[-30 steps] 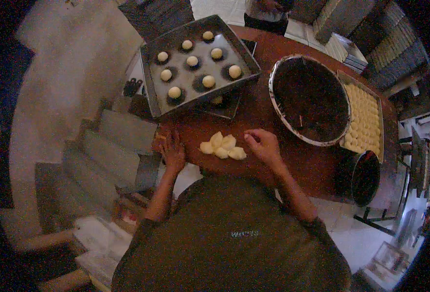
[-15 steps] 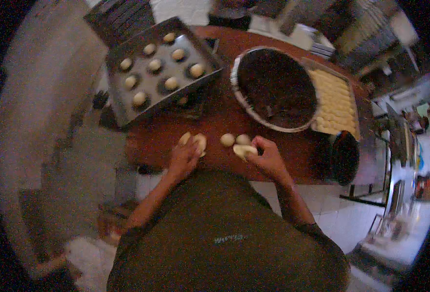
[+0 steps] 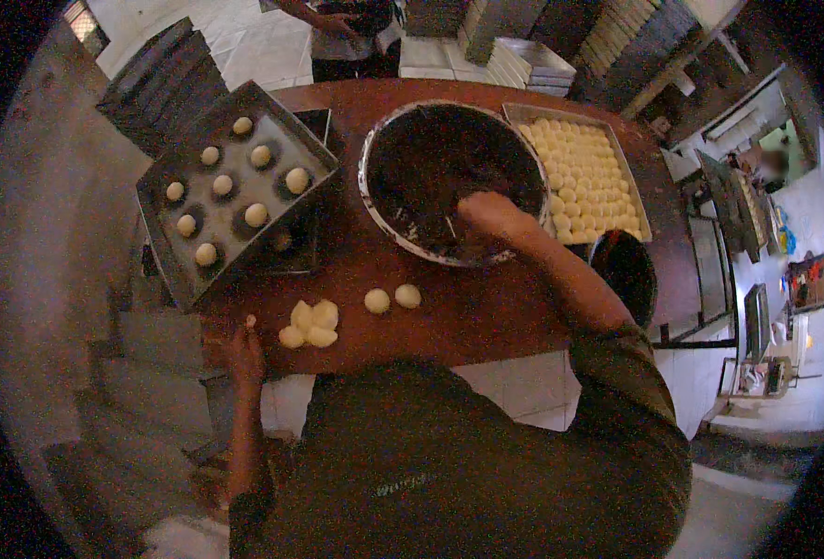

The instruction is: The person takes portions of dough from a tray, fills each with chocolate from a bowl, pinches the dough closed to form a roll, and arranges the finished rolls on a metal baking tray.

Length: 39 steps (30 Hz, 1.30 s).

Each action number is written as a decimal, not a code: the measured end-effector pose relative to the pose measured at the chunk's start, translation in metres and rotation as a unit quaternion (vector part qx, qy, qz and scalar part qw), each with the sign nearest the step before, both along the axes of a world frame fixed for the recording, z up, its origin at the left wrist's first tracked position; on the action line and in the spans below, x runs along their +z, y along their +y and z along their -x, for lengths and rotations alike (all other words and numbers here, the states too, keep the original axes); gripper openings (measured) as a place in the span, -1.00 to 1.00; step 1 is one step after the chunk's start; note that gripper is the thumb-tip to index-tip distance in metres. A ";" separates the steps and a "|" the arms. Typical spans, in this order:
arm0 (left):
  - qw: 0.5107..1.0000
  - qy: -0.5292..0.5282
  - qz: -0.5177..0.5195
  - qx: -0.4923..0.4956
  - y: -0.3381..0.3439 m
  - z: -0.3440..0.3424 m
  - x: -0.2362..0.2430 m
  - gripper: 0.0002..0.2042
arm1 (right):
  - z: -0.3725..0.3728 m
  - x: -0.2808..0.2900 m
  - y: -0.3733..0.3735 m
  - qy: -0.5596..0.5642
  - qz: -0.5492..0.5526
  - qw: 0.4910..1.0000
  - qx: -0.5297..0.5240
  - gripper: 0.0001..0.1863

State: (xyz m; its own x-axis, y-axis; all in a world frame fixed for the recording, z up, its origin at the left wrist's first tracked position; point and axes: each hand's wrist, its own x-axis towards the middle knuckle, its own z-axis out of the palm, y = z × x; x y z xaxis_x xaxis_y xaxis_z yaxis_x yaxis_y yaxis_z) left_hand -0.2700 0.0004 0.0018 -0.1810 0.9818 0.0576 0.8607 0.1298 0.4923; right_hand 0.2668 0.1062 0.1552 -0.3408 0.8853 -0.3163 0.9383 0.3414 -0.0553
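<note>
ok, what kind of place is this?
Most likely a small bakery workroom: a baking tray of dough balls, a second tray packed full, and tray stacks behind. The right hand reaches into a bowl of dark filling.

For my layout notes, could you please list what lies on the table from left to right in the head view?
Baking tray with dough balls → loose dough balls → big round bowl with the right hand in it → tray of packed dough pieces.

A dark flat screen (image 3: 757, 321) stands on edge at the far right, beside stacked pale boxes (image 3: 524, 61) beyond the counter's far side; no labels show.
</note>
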 end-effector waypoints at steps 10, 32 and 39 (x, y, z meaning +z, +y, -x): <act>0.939 0.223 -0.230 0.123 -0.004 -0.024 -0.047 -0.47 | -0.039 -0.037 0.113 0.008 -0.114 0.991 0.068 -0.81; 0.974 0.099 -0.169 0.116 0.002 0.014 -0.037 -0.33 | -0.064 -0.102 0.154 0.007 -0.160 0.979 0.128 -0.87; 0.996 0.087 -0.008 -0.004 -0.018 0.041 -0.022 -0.27 | -0.075 -0.043 0.054 -0.033 0.017 0.990 0.133 -0.82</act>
State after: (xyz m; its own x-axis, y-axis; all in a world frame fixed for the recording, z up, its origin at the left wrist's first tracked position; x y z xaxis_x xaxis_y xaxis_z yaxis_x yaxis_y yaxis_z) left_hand -0.3108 -0.0173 -0.0200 -0.1599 0.9817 0.1030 0.9340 0.1167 0.3375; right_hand 0.3414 0.1605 0.1121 -0.5388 0.7550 -0.3737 0.8168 0.5767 -0.0124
